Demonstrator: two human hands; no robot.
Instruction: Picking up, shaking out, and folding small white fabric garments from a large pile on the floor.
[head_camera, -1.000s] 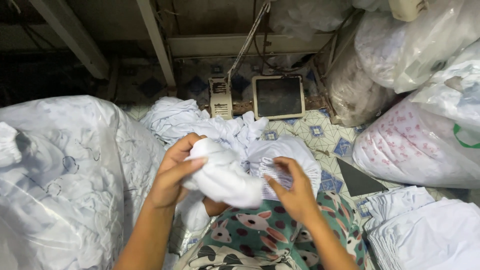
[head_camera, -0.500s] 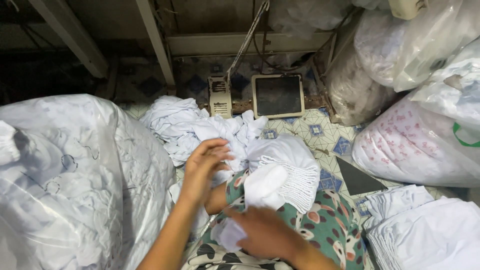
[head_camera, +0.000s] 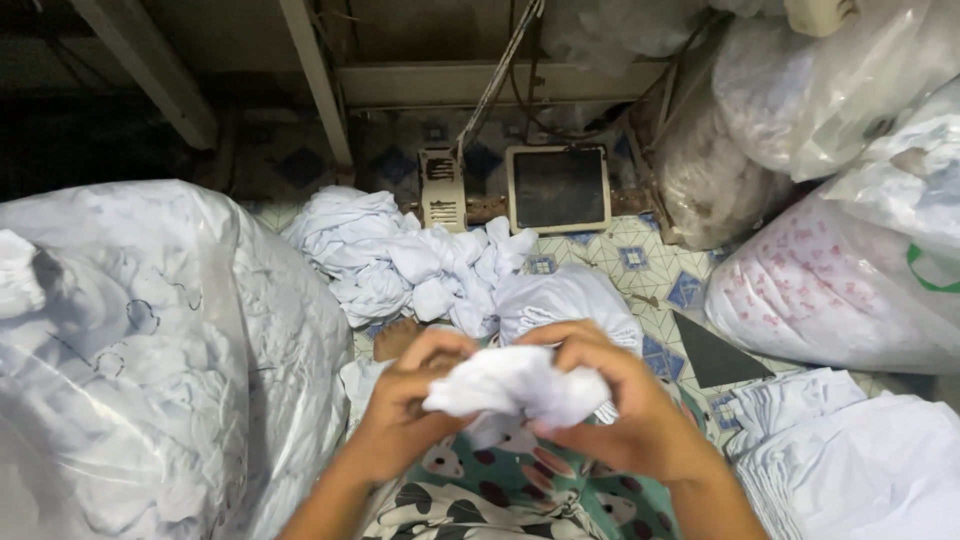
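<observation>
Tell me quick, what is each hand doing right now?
Left hand: closed on the bunched white cloth.
Right hand: closed on the same white cloth, from the other side.

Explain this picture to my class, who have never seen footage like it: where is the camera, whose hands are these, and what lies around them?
The camera sits on the person's head and looks down, so the hands are the wearer's own. The left hand and right hand together grip a bunched white cloth above a lap in patterned green fabric. Ahead, a pile of white cloth pieces lies on the tiled floor. A large clear bag of white fabric stands at the left; folded white stacks lie at the right.
</observation>
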